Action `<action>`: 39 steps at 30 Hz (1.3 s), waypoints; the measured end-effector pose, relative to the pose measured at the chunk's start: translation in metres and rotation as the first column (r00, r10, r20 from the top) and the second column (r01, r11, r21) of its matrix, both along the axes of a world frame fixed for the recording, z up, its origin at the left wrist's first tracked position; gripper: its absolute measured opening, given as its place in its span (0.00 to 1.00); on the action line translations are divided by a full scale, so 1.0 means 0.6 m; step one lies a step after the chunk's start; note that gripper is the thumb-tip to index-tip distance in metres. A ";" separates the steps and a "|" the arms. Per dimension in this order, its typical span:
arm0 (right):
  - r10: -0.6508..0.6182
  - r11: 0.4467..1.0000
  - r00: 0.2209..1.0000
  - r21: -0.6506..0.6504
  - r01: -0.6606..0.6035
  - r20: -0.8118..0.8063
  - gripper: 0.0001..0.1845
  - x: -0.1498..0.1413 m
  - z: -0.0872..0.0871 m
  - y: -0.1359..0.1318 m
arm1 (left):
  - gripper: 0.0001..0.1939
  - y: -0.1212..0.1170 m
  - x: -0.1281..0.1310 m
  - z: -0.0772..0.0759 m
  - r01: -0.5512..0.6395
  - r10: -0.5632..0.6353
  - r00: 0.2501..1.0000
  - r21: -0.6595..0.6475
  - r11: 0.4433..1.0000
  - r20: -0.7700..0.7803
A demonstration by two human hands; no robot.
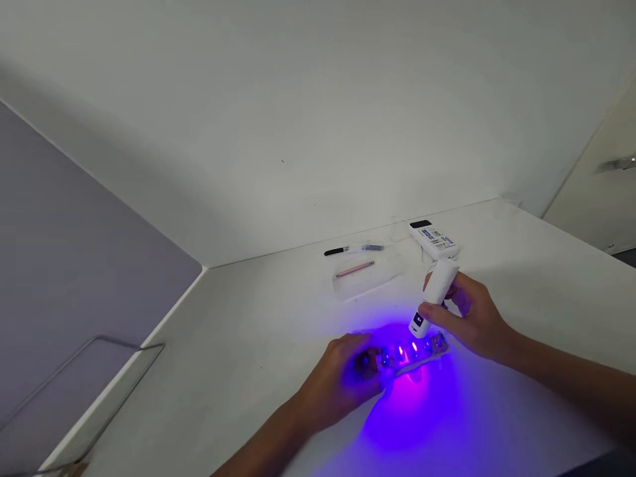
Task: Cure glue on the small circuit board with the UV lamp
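Note:
My right hand [470,315] grips a white handheld UV lamp [437,288], thumb on its side near a small lit display. The lamp's lower end points down at a narrow strip [420,363] carrying several small glossy rounded pieces, which look like nail tips. Violet-blue light floods the strip and the tabletop around it. At the strip's left end, my left hand [342,374] has its fingers curled and closed on it. The glare hides the fingertips and the pieces' own colours.
Behind the hands lies a clear tray [368,285] with a pink stick [354,269]. Farther back are a dark-capped pen [336,252] and a white power bank [433,240] with a cable. A wall backs the white table [213,344]; a bent metal rod [124,404] crosses its left edge.

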State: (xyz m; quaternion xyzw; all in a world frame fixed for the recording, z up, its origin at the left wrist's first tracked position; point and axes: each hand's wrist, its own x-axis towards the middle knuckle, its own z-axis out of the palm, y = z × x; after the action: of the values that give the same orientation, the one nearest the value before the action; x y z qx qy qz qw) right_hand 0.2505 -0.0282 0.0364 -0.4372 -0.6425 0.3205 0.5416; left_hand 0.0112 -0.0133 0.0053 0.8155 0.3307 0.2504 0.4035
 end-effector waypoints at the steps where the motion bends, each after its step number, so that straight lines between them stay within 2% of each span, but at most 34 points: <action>1: 0.005 1.000 1.000 -0.009 -0.005 -0.015 0.06 0.000 -0.001 0.000 | 0.04 -0.003 0.000 -0.001 -0.015 0.015 1.000 0.003 1.000 0.022; 5: -0.006 0.999 0.998 -0.036 0.004 -0.059 0.07 0.003 -0.005 0.001 | 0.03 -0.012 -0.002 0.000 -0.103 0.093 0.992 0.124 0.987 0.082; 10: -0.054 0.996 0.996 -0.071 0.049 -0.066 0.09 0.009 -0.009 0.006 | 0.02 -0.015 -0.002 0.010 -0.139 0.105 0.988 0.371 0.918 0.109; 18: -0.030 0.997 1.000 -0.076 0.029 -0.008 0.08 0.003 -0.010 0.003 | 0.01 -0.016 -0.005 0.002 -0.128 0.109 0.992 0.447 0.886 0.068; 21: -0.006 0.998 1.000 -0.067 0.007 0.017 0.09 -0.002 -0.004 -0.001 | 0.01 -0.013 -0.008 -0.003 -0.105 0.107 0.994 0.388 0.916 0.017; 25: 0.041 0.998 0.998 -0.046 -0.039 0.047 0.09 -0.005 -0.002 -0.004 | 0.03 -0.006 -0.009 -0.006 -0.062 0.065 0.997 0.070 0.996 -0.038; 28: 0.050 0.999 0.995 0.010 -0.051 0.089 0.10 -0.005 -0.005 -0.005 | 0.05 0.000 -0.007 -0.004 -0.021 0.020 1.000 -0.101 0.995 -0.017; 39: 0.069 0.992 0.971 0.084 -0.091 0.229 0.09 -0.004 -0.014 -0.009 | 0.06 0.004 -0.007 0.005 0.000 -0.003 1.000 -0.209 0.978 -0.013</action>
State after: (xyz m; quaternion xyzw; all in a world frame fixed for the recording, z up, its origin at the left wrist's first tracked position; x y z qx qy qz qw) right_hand 0.2481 -0.0336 0.0282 -0.4187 -0.7314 0.2597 0.4716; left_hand 0.0067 -0.0111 0.0082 0.7705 0.3574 0.2085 0.4849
